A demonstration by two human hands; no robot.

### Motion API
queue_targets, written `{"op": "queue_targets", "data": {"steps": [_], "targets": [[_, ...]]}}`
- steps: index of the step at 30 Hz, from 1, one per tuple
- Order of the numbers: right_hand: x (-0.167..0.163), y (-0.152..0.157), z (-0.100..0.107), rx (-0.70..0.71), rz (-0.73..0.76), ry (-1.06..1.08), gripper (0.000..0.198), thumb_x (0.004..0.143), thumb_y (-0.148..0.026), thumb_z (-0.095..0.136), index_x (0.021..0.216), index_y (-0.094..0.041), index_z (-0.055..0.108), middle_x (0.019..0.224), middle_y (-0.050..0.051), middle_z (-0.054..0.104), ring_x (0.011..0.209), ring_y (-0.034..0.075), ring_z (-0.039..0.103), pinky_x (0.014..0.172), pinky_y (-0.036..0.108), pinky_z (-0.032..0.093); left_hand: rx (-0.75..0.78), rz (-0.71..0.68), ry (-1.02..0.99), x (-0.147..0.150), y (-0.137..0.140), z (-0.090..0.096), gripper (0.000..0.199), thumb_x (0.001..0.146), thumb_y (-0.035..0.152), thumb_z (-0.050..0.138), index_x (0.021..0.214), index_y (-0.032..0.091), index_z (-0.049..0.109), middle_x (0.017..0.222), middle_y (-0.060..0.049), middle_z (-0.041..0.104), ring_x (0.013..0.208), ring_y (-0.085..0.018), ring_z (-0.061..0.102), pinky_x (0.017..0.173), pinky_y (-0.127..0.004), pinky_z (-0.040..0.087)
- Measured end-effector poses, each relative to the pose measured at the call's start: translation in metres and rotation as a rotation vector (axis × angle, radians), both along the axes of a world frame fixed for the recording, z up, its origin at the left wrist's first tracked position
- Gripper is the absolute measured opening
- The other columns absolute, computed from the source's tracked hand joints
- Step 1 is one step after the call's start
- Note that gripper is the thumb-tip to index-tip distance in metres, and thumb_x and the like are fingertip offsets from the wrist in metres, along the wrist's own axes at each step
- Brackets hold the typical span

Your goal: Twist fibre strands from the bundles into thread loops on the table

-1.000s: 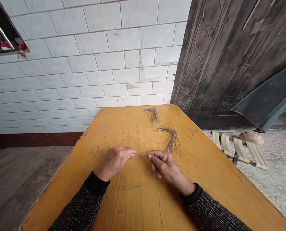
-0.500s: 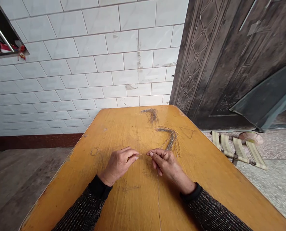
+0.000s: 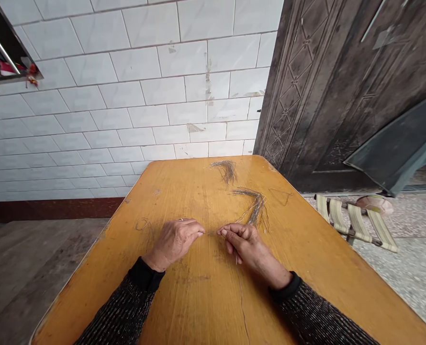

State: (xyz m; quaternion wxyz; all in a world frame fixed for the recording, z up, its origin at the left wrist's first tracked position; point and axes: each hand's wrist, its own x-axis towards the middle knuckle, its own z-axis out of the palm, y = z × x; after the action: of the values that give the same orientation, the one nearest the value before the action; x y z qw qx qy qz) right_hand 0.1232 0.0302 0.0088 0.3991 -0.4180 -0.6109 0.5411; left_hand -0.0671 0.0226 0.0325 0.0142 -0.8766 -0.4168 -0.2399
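Note:
A thin wire (image 3: pixel 242 302) runs between my two hands above the wooden table (image 3: pixel 198 306), and its long end hangs from my right hand toward the near edge. My left hand (image 3: pixel 175 242) pinches one end between thumb and fingers. Thumb and forefinger of my right hand (image 3: pixel 247 244) are closed on the wire too, a short gap away. Just beyond the right hand lies a bent bundle of wires (image 3: pixel 258 207). The part inside each pinch is hidden.
Farther back on the table is a second wire bundle (image 3: pixel 227 170). A loose loop of wire (image 3: pixel 144 224) lies at left, and another bent piece (image 3: pixel 281 195) at right. Beyond stand a tiled wall (image 3: pixel 127 96) and a dark door (image 3: pixel 328 105). A strapped stool (image 3: pixel 356 221) is at right.
My left fingers have closed more tightly together and the hand has shifted slightly left. The wire's hanging end has swung a little to the right. My right hand is nearly still.

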Motion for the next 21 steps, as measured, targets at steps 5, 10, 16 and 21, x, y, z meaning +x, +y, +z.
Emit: {"op": "queue_targets", "data": {"steps": [5, 10, 16, 21], "targets": [[0.005, 0.004, 0.000, -0.005, -0.067, 0.037, 0.029, 0.073, -0.042, 0.051, 0.062, -0.016, 0.053, 0.040, -0.006, 0.046, 0.024, 0.004, 0.033, 0.027, 0.017, 0.023, 0.008, 0.140, -0.027, -0.013, 0.005, -0.003, 0.013, 0.081, 0.017, 0.047, 0.078, 0.018, 0.060, 0.073, -0.001, 0.063, 0.065, -0.012, 0.056, 0.057, -0.021, 0.038], [0.009, 0.009, -0.001, -0.009, -0.095, 0.054, 0.030, 0.071, -0.044, 0.053, 0.063, -0.015, 0.054, 0.039, -0.006, 0.047, 0.024, 0.004, 0.033, 0.027, 0.018, 0.021, -0.034, 0.205, -0.262, -0.010, 0.008, -0.008, 0.015, 0.083, 0.020, 0.044, 0.081, 0.017, 0.059, 0.076, -0.002, 0.063, 0.068, -0.012, 0.057, 0.061, -0.022, 0.042], [0.003, 0.006, -0.003, -0.023, -0.033, 0.058, 0.031, 0.072, -0.044, 0.051, 0.067, -0.014, 0.053, 0.040, -0.006, 0.047, 0.024, 0.004, 0.032, 0.027, 0.017, 0.021, -0.117, 0.088, -0.226, 0.010, 0.001, -0.011, 0.012, 0.079, 0.021, 0.050, 0.080, 0.017, 0.061, 0.075, -0.002, 0.063, 0.065, -0.011, 0.056, 0.060, -0.021, 0.041], [0.004, 0.003, -0.001, -0.067, 0.042, 0.135, 0.050, 0.073, -0.044, 0.053, 0.109, -0.011, 0.044, 0.052, -0.005, 0.057, 0.028, 0.005, 0.039, 0.032, 0.018, 0.026, -0.041, 0.235, -0.312, 0.005, 0.002, -0.009, 0.018, 0.080, 0.022, 0.047, 0.068, 0.015, 0.059, 0.058, 0.001, 0.057, 0.052, -0.008, 0.048, 0.048, -0.018, 0.035]]}}
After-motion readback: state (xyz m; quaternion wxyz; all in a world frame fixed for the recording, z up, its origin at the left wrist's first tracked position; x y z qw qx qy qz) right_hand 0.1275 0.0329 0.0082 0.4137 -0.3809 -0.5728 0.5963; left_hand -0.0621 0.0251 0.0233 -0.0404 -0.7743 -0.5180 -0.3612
